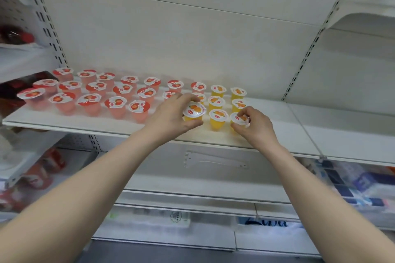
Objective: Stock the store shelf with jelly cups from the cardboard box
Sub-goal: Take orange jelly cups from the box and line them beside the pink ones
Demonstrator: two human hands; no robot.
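While at white metal shelf (85, 123), left hand (171, 116) clasps foil-lidded yellow-jelly plastic cup (193, 113); right hand (257, 127) pinches second yellow cup (239, 119).

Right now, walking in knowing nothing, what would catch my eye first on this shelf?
First, the spread of red jelly cups over the left part of the white shelf, with a smaller block of yellow jelly cups to their right. Then the two bare hands at the front of that yellow block: the left hand grips the front-left cup and the right hand pinches the front-right cup.
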